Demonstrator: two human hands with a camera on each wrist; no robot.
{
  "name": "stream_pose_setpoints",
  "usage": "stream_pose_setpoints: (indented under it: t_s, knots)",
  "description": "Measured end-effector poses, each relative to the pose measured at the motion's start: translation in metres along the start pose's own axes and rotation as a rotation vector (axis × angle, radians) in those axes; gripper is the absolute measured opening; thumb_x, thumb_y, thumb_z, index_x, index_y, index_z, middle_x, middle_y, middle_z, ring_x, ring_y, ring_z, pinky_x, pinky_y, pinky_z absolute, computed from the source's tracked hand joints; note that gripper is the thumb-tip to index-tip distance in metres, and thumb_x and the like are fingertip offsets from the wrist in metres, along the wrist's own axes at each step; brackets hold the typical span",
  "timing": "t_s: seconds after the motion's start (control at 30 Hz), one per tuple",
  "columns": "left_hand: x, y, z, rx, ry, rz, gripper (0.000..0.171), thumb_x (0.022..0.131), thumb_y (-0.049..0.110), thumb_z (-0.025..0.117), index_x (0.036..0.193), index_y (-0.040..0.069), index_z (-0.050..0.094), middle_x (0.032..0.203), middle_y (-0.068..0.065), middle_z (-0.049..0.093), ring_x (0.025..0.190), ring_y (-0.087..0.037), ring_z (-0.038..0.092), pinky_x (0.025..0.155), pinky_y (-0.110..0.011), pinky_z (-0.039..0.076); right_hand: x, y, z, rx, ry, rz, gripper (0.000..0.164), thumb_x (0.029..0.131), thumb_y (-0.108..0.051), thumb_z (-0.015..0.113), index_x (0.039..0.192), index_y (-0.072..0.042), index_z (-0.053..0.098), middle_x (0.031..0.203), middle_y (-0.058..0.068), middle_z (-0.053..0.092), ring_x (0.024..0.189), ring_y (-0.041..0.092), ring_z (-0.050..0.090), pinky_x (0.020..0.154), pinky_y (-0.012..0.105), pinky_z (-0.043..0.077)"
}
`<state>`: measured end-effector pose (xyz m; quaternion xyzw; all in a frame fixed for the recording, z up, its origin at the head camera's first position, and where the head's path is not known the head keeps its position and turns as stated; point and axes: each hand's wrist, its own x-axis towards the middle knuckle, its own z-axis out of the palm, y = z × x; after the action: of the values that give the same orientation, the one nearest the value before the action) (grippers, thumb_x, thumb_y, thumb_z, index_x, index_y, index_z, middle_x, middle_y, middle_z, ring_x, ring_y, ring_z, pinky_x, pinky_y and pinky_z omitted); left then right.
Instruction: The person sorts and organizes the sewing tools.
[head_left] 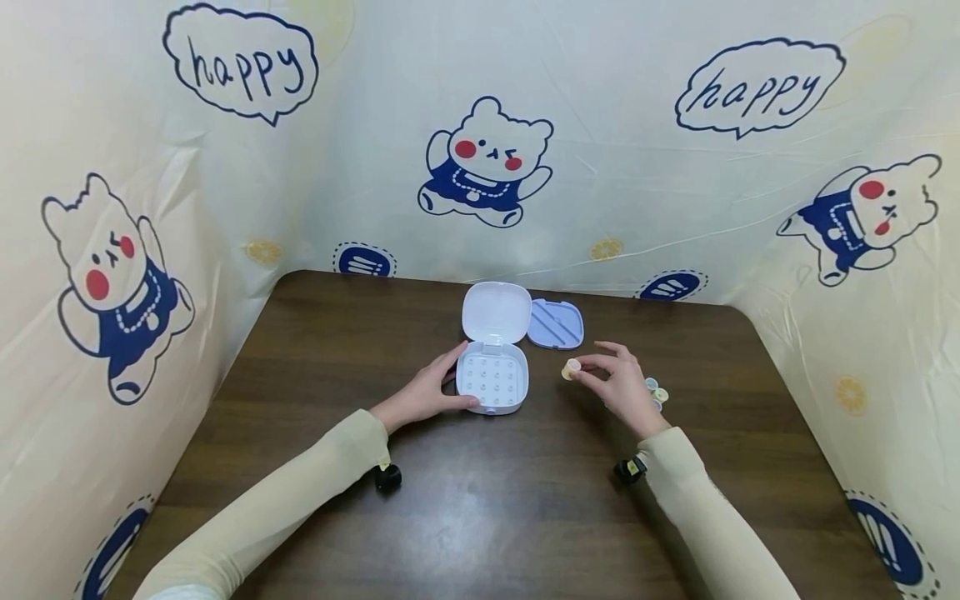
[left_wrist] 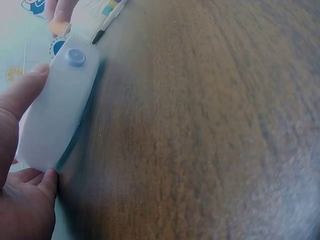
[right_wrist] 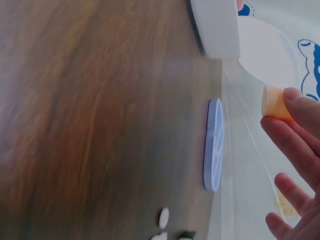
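Note:
My left hand (head_left: pixel 426 395) grips the left side of a white box (head_left: pixel 492 408), thumb at the front and fingers toward the back. The box stands with its lid (head_left: pixel 497 312) raised, showing rows of small pegs inside. On its front is a round blue button (left_wrist: pixel 75 57), seen in the left wrist view. To the right of the box, above the table, my right hand (head_left: pixel 624 387) pinches a small spool (right_wrist: pixel 274 102) between thumb and index finger. The spool has an orange side and a pale end. Its other fingers are spread apart.
A flat periwinkle tray (head_left: pixel 556 325) with diagonal dividers lies behind, right of the raised lid. Several small round pieces (head_left: pixel 660 395) sit beside my right hand, partly hidden by it. A printed curtain (head_left: pixel 600 192) surrounds the brown table (head_left: pixel 480 508) at the back and sides.

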<state>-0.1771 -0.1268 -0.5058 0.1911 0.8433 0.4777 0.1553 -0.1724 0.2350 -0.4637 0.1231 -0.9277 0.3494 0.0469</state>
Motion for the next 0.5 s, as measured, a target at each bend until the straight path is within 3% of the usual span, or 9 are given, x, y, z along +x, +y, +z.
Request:
stream_pose_setpoints:
  t_s: [0.2, 0.5]
  knots:
    - [0.000, 0.000, 0.000, 0.003, -0.007, 0.000, 0.107, 0.089, 0.033, 0.086, 0.168, 0.012, 0.017, 0.171, -0.016, 0.022, 0.156, -0.031, 0.027, 0.122, -0.043, 0.035, 0.008, -0.007, 0.008, 0.001, 0.003, -0.052, 0.023, 0.089, -0.021, 0.085, 0.108, -0.009, 0.083, 0.100, 0.010, 0.079, 0.137, 0.038, 0.047, 0.111, 0.065, 0.033]
    - [-0.001, 0.002, 0.000, -0.001, -0.010, -0.006, 0.107, 0.089, 0.033, 0.086, 0.168, 0.012, 0.016, 0.171, -0.016, 0.022, 0.156, -0.031, 0.027, 0.123, -0.043, 0.034, 0.020, -0.021, 0.019, 0.020, -0.050, -0.058, 0.026, 0.091, -0.022, 0.083, 0.113, -0.008, 0.081, 0.103, 0.009, 0.079, 0.140, 0.039, 0.044, 0.115, 0.064, 0.031]
